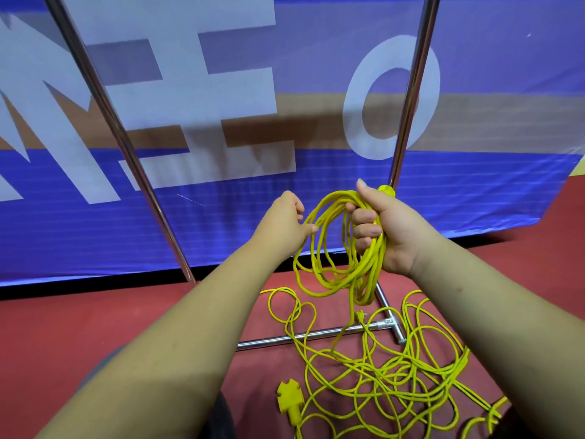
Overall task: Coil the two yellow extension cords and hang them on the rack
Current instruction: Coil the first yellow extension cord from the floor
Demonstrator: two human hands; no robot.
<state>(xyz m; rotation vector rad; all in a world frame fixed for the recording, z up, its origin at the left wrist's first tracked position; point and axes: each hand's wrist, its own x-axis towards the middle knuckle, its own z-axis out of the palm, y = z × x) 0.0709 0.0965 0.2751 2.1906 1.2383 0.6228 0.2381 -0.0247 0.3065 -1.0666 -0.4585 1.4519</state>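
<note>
- Both bare forearms reach from the bottom edge toward the rack point(411, 90), whose two shiny uprights rise ahead and whose floor bar lies below the hands.
- Right hand point(389, 229): fingers wrapped tight round a bundle of loops, thumb up. It holds the coiled cord point(319, 264) in front of the rack's right upright, low on that pole.
- A yellow end piece point(386, 190) sticks out above the fist, right against that upright.
- Left hand point(285, 226): fingers curled, thumb tip on the outermost loop on the coil's left side, pinching that strand lightly; it sits between the rack's two uprights.
- The coil hangs from the right fist as several uneven rings, its lowest loops dangling just above the rack's floor bar, and one strand with a small plug drops to the bar.
- The loose cord point(395, 375) lies in a tangled heap on the floor point(95, 327), spread over and on the near side of the rack's floor bar and its T-joint.
- A yellow socket block point(289, 402) lies at the near left edge of that heap, nearer the camera than the rack's bar.
- Behind the rack stretches a blue banner point(474, 185) with large pale letters, its lower edge meeting the red floor.
</note>
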